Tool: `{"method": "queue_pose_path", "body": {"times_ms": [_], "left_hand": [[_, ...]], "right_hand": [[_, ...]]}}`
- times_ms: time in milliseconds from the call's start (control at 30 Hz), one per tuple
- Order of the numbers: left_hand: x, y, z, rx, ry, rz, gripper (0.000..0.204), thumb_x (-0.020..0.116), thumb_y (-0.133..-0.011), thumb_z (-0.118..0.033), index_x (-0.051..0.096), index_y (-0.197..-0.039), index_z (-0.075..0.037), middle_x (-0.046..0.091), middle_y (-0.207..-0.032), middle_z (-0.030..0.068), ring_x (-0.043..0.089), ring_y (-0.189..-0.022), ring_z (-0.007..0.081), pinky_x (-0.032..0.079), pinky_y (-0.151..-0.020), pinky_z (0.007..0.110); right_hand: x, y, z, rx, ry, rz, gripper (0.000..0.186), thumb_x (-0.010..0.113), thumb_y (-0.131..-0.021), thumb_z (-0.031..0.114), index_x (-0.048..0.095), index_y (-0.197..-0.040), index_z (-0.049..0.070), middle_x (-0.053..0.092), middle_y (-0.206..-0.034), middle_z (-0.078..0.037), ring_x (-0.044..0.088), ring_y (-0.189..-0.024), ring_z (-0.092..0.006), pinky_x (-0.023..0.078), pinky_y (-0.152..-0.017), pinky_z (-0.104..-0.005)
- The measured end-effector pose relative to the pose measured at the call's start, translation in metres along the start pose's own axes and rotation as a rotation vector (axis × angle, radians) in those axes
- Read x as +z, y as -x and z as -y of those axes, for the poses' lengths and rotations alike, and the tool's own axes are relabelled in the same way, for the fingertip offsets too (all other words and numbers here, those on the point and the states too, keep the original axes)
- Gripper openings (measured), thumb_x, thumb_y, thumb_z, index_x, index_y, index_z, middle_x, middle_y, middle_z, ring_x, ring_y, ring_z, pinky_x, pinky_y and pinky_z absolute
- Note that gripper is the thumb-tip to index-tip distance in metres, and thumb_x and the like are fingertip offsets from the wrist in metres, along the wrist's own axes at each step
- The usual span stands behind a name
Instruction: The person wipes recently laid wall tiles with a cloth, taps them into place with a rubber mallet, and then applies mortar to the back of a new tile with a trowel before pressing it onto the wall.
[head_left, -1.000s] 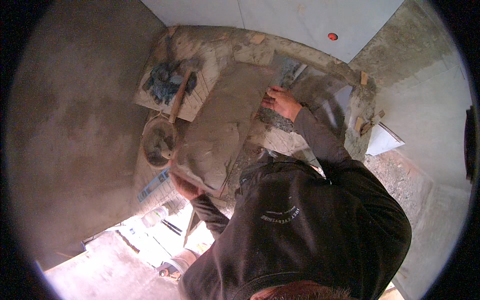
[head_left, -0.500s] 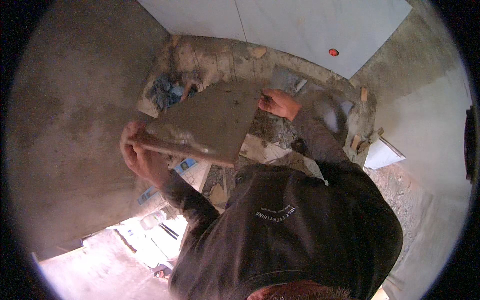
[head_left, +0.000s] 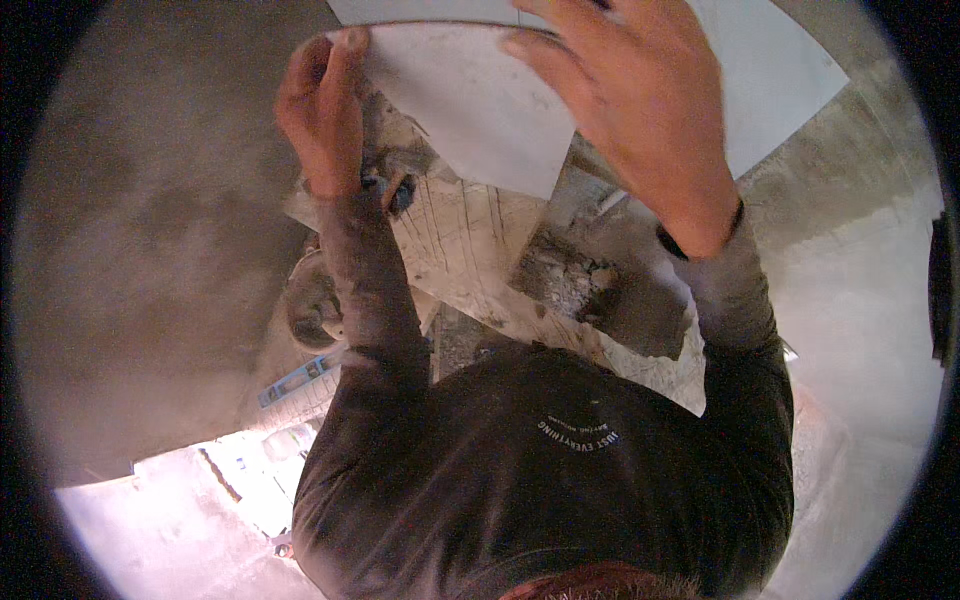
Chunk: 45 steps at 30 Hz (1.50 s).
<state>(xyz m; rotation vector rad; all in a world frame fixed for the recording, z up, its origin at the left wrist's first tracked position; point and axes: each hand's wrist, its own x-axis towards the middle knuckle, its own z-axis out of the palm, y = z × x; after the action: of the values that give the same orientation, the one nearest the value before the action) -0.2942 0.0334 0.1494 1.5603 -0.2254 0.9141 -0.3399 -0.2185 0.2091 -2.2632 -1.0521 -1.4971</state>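
A large pale tile [head_left: 462,108] is raised in front of me, its smooth light face toward me and its thin upper edge near the top of the view. My left hand [head_left: 325,115] is closed round the tile's upper left corner, thumb on the near face. At the upper right edge is my right hand [head_left: 640,115], slightly blurred, its thumb at the edge and its fingers reaching over. The tile's back is hidden.
Pale wall tiles [head_left: 770,90] cover the wall ahead, behind the raised tile. Below are a dusty board [head_left: 470,235], rubble [head_left: 575,275], a round bucket [head_left: 315,300] and a blue spirit level [head_left: 300,380]. A bare grey wall [head_left: 170,240] rises at my left.
Both hands have moved up and forward with the tile. It has tipped from its grey, mortar-coated back facing up to its pale face toward me.
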Motion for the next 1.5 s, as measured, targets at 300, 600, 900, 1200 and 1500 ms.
{"method": "queue_pose_path", "body": {"times_ms": [300, 600, 900, 1200, 1500], "left_hand": [[0.02, -0.023, 0.027, -0.117, 0.225, 0.139, 0.061, 0.073, -0.092, -0.036, 0.052, -0.138, -0.001, 0.055, -0.139, 0.023, 0.051, -0.132, 0.0354, 0.038, -0.111, 0.051], [0.012, 0.145, 0.201, -0.361, 0.116, 0.047, 0.023, 0.065, -0.096, -0.022, 0.06, -0.101, 0.0, 0.061, -0.081, 0.0036, 0.057, -0.071, 0.0117, 0.048, -0.064, 0.027], [0.06, 0.26, 0.301, -1.029, 0.287, 0.097, 0.029, 0.065, -0.098, -0.023, 0.057, -0.117, -0.003, 0.063, -0.113, 0.0101, 0.064, -0.105, 0.0242, 0.053, -0.092, 0.033], [0.062, 0.254, 0.278, -0.08, -0.62, 0.652, 0.024, 0.064, -0.099, -0.02, 0.061, -0.108, 0.002, 0.065, -0.101, 0.016, 0.064, -0.096, 0.0336, 0.053, -0.079, 0.042], [0.137, 0.283, 0.213, -0.865, 0.649, 0.363, 0.029, 0.064, -0.1, -0.021, 0.06, -0.12, 0.0, 0.061, -0.121, 0.0126, 0.063, -0.104, 0.0291, 0.056, -0.091, 0.04]], "right_hand": [[0.062, -0.034, 0.005, 0.012, 0.137, 0.077, 0.017, 0.069, -0.085, 0.012, 0.059, -0.092, 0.001, 0.054, -0.09, -0.017, 0.058, -0.086, -0.0334, 0.044, -0.076, -0.0439], [0.047, -0.02, -0.051, -0.021, 0.067, 0.167, 0.02, 0.069, -0.089, 0.015, 0.058, -0.097, 0.0, 0.054, -0.092, -0.017, 0.055, -0.084, -0.0367, 0.046, -0.078, -0.045], [0.021, 0.007, -0.073, 0.297, -0.271, 0.165, 0.021, 0.07, -0.091, 0.013, 0.056, -0.099, 0.0, 0.053, -0.092, -0.015, 0.056, -0.083, -0.03, 0.046, -0.074, -0.0394], [0.011, 0.037, -0.089, 0.188, -0.172, 0.015, 0.032, 0.076, -0.086, 0.028, 0.057, -0.096, 0.004, 0.052, -0.092, -0.013, 0.054, -0.077, -0.028, 0.044, -0.069, -0.04], [-0.109, 0.046, -0.137, 0.111, 0.044, 0.001, 0.027, 0.076, -0.088, 0.025, 0.06, -0.092, 0.004, 0.059, -0.085, -0.008, 0.058, -0.08, -0.0202, 0.048, -0.072, -0.0361]]}}
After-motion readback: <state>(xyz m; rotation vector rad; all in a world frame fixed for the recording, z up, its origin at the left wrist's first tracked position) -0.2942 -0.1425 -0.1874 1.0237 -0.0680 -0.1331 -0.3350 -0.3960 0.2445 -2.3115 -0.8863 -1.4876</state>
